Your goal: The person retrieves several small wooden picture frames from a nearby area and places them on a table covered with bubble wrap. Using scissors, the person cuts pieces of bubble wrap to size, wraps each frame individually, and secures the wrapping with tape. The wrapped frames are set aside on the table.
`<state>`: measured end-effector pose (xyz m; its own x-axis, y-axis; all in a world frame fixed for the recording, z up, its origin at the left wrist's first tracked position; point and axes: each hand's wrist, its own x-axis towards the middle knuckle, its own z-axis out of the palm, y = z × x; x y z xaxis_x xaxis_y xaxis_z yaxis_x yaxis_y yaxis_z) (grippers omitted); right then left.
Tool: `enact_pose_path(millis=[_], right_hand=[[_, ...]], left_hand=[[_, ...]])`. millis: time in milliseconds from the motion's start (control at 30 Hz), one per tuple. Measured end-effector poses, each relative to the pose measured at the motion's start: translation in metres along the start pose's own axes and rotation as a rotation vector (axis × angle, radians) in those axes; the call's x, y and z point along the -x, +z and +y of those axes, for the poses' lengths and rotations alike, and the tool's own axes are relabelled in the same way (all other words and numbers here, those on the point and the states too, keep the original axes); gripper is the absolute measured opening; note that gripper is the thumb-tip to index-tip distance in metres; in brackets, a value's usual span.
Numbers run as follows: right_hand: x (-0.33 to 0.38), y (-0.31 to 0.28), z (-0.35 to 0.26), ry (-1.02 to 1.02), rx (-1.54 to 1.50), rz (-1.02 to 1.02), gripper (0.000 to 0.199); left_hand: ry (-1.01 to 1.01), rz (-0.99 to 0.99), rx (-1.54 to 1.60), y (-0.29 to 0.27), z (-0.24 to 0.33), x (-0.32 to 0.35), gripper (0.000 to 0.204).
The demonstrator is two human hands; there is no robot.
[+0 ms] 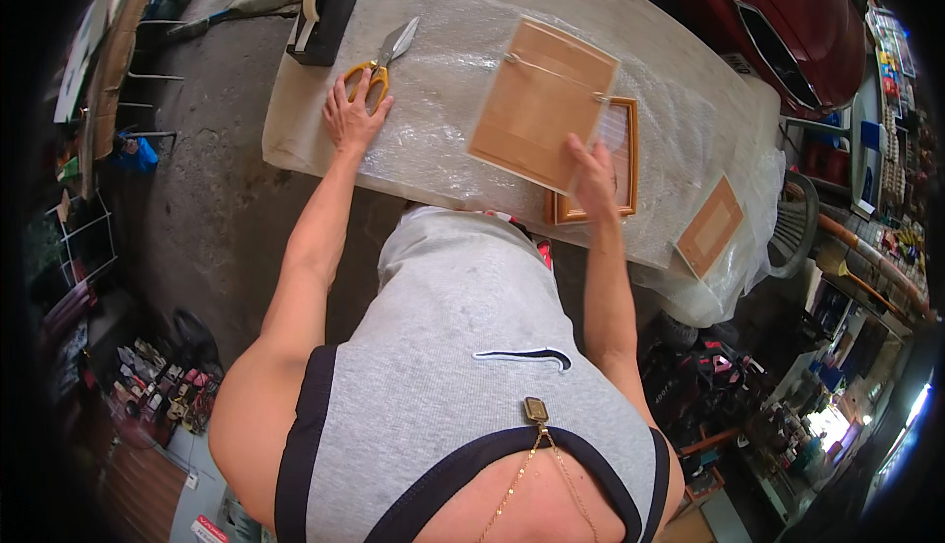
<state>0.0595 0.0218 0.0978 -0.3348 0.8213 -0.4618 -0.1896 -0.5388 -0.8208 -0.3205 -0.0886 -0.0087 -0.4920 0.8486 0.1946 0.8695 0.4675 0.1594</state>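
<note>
A flat rectangular panel of brown board with a pale rim (536, 100), crossed near its far end by a thin cord strung between two small fittings, is tilted above the table at right of centre. The right hand (594, 181), slightly blurred, grips it by the near right corner, thumb on the face. Partly hidden beneath it lies a rectangular frame of glossy golden-brown wood (630, 154). To the left, the left hand (356, 118) rests its fingers on the looped yellow handles of metal-bladed scissors (380, 63), blades pointing far and right; whether it closes around them cannot be told. Farther left stands a black, block-shaped tape dispenser (340, 6) with a cream roll. Crinkled, transparent bubble wrap (433, 154) covers much of the smooth, greyish tabletop (295, 129). Near the right edge lies a smaller brown rectangular panel (711, 226), also pale-rimmed.
</note>
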Motion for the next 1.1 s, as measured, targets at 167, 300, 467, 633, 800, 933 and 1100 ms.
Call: enact_pose_path(millis=[167,300,467,633,800,933,1100], right_hand=[[-0.051,0.062,0.090,0.053,-0.139,-0.081,0.041],[-0.056,0.074,0.116,0.177,-0.181,-0.083,0.044],[-0.063,0.077,0.117,0.255,-0.138,-0.134,0.046],[-0.075,0.080,0.117,0.247,-0.106,-0.156,0.047],[-0.080,0.083,0.110,0.279,-0.062,-0.098,0.046],[-0.078,0.075,0.094,0.230,-0.145,-0.179,0.044],[-0.060,0.066,0.090,0.219,-0.182,-0.123,0.045]], left_hand=[[-0.140,-0.017,0.010,-0.006,-0.012,-0.001,0.073],[-0.128,-0.012,0.021,-0.015,-0.028,0.008,0.072],[-0.167,0.057,-0.134,-0.035,-0.038,0.026,0.063],[-0.082,-0.100,0.235,-0.058,-0.018,0.039,0.053],[-0.104,-0.331,0.357,-0.063,0.004,0.078,0.050],[-0.067,-0.262,0.417,-0.056,-0.005,0.087,0.048],[-0.121,-0.309,0.482,-0.057,-0.011,0.091,0.048]])
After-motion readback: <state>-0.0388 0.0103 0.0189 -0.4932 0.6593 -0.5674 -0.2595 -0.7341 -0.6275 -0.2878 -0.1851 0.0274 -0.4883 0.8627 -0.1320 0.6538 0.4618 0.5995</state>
